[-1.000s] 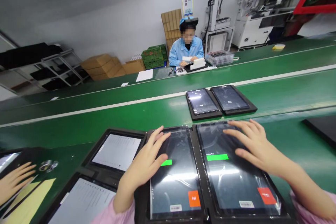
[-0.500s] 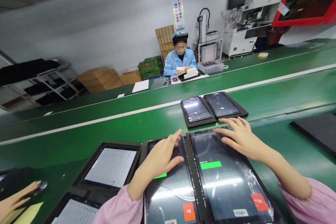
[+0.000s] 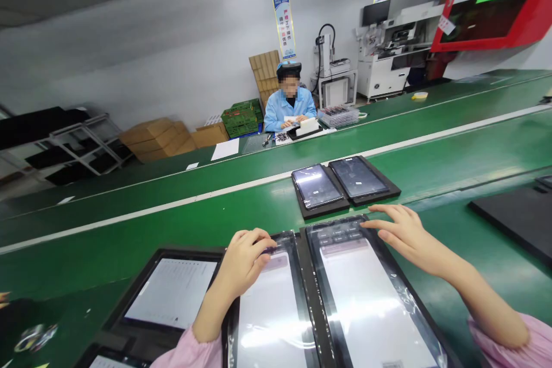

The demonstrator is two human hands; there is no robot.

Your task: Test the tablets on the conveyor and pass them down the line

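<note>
Two large tablets lie side by side in front of me, their screens lit mostly white under clear film. Over the upper left of the left tablet [image 3: 271, 310] is my left hand [image 3: 244, 261], fingers bent and thumb apart, with nothing held. At the top right corner of the right tablet [image 3: 366, 293], my right hand [image 3: 407, 236] has its fingers stretched out, the index fingertip at the screen's upper edge. Whether the fingertips press the glass I cannot tell. Dark menu tiles show along the top of the right screen.
Left of me lies another lit tablet [image 3: 175, 290] in a black tray. Two smaller tablets [image 3: 317, 187] on black pads lie ahead on the green bench [image 3: 215, 207]. A black slab [image 3: 513, 224] is at right. Across the bench sits a person [image 3: 290, 106] in blue.
Both big screens went from dark with green and red labels to mostly white. My left hand moved left and curled its fingers; my right hand shifted slightly. The neighbour's hand at left withdrew.
</note>
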